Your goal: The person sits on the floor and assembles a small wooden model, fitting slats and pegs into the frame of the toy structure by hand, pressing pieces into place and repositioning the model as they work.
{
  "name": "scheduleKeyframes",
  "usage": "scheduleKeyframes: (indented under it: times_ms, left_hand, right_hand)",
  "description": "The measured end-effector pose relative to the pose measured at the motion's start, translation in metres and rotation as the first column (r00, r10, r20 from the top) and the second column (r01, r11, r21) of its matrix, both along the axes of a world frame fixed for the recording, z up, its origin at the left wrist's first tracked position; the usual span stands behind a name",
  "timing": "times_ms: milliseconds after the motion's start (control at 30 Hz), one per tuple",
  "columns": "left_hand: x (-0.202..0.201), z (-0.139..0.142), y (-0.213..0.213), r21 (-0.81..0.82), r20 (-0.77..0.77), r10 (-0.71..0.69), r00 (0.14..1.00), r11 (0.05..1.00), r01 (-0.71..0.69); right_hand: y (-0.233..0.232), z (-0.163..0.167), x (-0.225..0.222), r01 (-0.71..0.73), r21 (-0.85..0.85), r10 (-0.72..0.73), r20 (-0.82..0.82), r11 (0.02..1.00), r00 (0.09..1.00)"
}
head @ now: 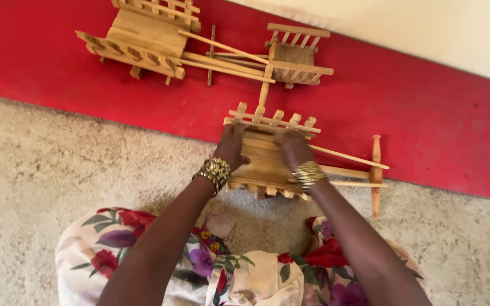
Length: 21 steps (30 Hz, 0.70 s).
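Note:
A small wooden toy cart point(267, 161) with slatted side rails lies on the ground at the edge of the red floor strip, its shaft and crossbar point(375, 173) pointing right. My left hand point(231, 148) grips the cart's left end and my right hand point(293, 148) rests on its bed near the middle. Both wrists wear gold beaded bracelets.
Two more wooden carts lie farther away on the red strip point(426, 113): a large one point(143, 37) at upper left and a smaller one point(296, 56) behind the held cart. Grey gritty floor point(58, 164) spreads to the left. My floral dress point(245, 272) fills the bottom.

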<state>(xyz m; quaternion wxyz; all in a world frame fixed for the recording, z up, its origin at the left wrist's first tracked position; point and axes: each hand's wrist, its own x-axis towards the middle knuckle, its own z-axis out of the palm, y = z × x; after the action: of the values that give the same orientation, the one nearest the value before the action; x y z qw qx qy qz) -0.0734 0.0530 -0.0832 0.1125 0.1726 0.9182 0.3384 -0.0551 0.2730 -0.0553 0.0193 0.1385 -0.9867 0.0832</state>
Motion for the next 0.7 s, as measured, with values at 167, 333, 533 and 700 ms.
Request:
scheduleKeyframes:
  times_ms: [167, 333, 533, 700]
  left_hand:
    - [-0.01, 0.011, 0.002, -0.071, -0.001, -0.093, 0.996, 0.993, 0.093]
    - [-0.022, 0.006, -0.008, 0.287, 0.07, 0.067, 0.995, 0.954, -0.084]
    - [-0.012, 0.009, -0.02, 0.225, 0.097, 0.036, 0.995, 0.973, -0.057]
    - [0.004, 0.019, 0.006, 0.256, 0.098, -0.087, 0.991, 0.965, 0.06]
  right_hand:
    - [0.032, 0.006, 0.026, 0.225, -0.117, -0.169, 0.365, 0.967, 0.916]
    - [-0.041, -0.005, 0.024, 0.281, -0.623, 0.166, 0.56, 0.73, 0.811]
    - [-0.082, 0.007, 0.015, -0.181, -0.288, 0.298, 0.44, 0.94, 0.847]
    - [-0.001, 0.013, 0.025, -0.037, -0.253, 0.147, 0.433, 0.967, 0.889]
